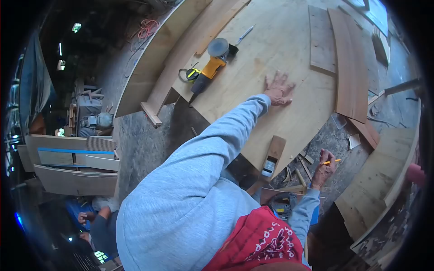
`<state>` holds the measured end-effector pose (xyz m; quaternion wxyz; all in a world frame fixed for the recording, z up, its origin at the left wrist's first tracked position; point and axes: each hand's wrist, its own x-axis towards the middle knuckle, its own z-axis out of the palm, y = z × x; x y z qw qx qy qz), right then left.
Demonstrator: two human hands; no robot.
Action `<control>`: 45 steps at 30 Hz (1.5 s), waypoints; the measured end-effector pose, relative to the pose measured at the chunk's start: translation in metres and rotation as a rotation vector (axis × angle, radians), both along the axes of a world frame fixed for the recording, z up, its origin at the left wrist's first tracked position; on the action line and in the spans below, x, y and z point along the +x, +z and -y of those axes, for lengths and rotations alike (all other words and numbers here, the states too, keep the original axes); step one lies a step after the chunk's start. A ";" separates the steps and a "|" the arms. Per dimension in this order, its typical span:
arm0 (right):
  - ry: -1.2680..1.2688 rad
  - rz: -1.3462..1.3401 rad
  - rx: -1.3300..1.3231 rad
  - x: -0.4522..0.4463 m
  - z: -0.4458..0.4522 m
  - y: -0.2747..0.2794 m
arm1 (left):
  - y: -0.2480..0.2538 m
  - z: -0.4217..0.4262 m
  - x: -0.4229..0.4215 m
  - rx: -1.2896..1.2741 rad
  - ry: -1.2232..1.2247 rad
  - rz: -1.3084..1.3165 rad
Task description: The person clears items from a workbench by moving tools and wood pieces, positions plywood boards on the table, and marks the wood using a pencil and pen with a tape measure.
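My left hand [279, 90] lies flat on a large plywood sheet [253, 77], fingers spread, holding nothing. Off the sheet's right edge, my right hand [322, 171] is closed around a yellow pencil [333, 161]. A wooden hand plane [276, 149] rests at the sheet's near edge, between my two hands. To the left of my left hand is a yellow and black angle grinder [212, 67] with a round disc turned up. Beside the grinder sit a tape measure [193, 73] and a slim white and blue pen-like tool [246, 34].
Brown boards [350, 67] lie across the sheet's far right side. A dark power tool [283, 204] and wood scraps are below the near edge. Curved panels [74, 178] stand at left. Another person's hand [83, 217] shows at lower left. A pink cord [147, 29] lies behind.
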<state>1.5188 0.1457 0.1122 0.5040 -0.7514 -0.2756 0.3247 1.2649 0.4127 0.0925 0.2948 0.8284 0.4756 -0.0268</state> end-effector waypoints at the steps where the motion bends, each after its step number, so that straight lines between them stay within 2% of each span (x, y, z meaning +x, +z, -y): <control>1: 0.030 0.030 -0.001 -0.012 -0.002 0.006 | 0.004 0.001 -0.007 -0.021 -0.049 0.035; 4: 0.092 0.110 -0.078 -0.047 0.000 0.037 | 0.032 0.014 -0.052 -0.190 0.082 0.615; 6: 0.081 0.220 -0.099 -0.067 0.008 0.055 | 0.065 0.030 -0.095 0.038 0.256 0.575; 8: 0.064 0.228 -0.104 -0.086 0.021 0.061 | 0.057 0.033 -0.158 0.286 0.336 0.482; 10: 0.077 0.259 -0.132 -0.113 0.023 0.072 | 0.076 0.030 -0.216 0.426 0.458 0.227; 13: 0.147 0.234 -0.224 -0.175 0.000 0.088 | 0.083 0.008 -0.283 0.504 0.619 0.086; 14: 0.194 0.304 -0.158 -0.201 -0.014 0.087 | 0.071 -0.005 -0.295 0.489 0.586 0.107; 16: 0.300 0.262 -0.084 -0.253 -0.047 0.078 | 0.040 -0.026 -0.306 0.448 0.525 0.148; 18: 0.437 0.169 -0.061 -0.309 -0.084 0.086 | 0.040 -0.036 -0.292 0.331 0.496 0.023; 19: 0.453 0.013 -0.075 -0.332 -0.098 0.077 | 0.042 -0.044 -0.285 0.279 0.475 -0.035; 20: 0.518 0.006 -0.162 -0.352 -0.115 0.079 | 0.038 -0.053 -0.282 0.218 0.489 -0.051; 21: 0.528 0.012 -0.075 -0.370 -0.125 0.065 | 0.031 -0.061 -0.281 0.159 0.501 -0.068; 22: 0.523 -0.010 -0.159 -0.391 -0.141 0.080 | 0.026 -0.066 -0.281 0.100 0.511 -0.088; 24: 0.496 -0.004 -0.125 -0.409 -0.156 0.079 | 0.017 -0.063 -0.281 0.101 0.506 -0.034; 25: 0.486 -0.002 -0.108 -0.414 -0.162 0.076 | 0.020 -0.058 -0.283 0.101 0.505 -0.008; 27: 0.420 0.168 -0.081 -0.395 -0.170 0.050 | 0.024 -0.040 -0.286 0.098 0.484 0.054; 29: 0.346 0.083 -0.010 -0.365 -0.177 0.026 | 0.024 -0.014 -0.292 0.105 0.462 0.103; 31: 0.281 0.091 0.006 -0.342 -0.190 0.029 | 0.018 0.010 -0.296 0.098 0.444 0.175; 33: 0.229 0.226 0.126 -0.309 -0.213 0.012 | 0.015 0.027 -0.297 0.118 0.374 0.175; 35: 0.289 0.288 0.115 -0.316 -0.250 0.048 | 0.017 0.041 -0.300 0.175 0.301 0.186; 37: 0.472 0.499 0.136 -0.316 -0.292 0.063 | 0.020 0.049 -0.301 0.193 0.228 0.159; 39: 0.658 0.452 0.119 -0.309 -0.342 0.038 | 0.019 0.057 -0.300 0.253 0.169 0.160; 41: 0.788 0.579 -0.083 -0.340 -0.371 0.058 | 0.020 0.063 -0.300 0.246 0.155 0.144; 44: 0.809 0.761 -0.187 -0.369 -0.399 0.039 | 0.024 0.062 -0.304 0.197 0.155 0.143; 45: 0.793 0.743 -0.222 -0.376 -0.402 0.033 | 0.026 0.060 -0.307 0.147 0.160 0.157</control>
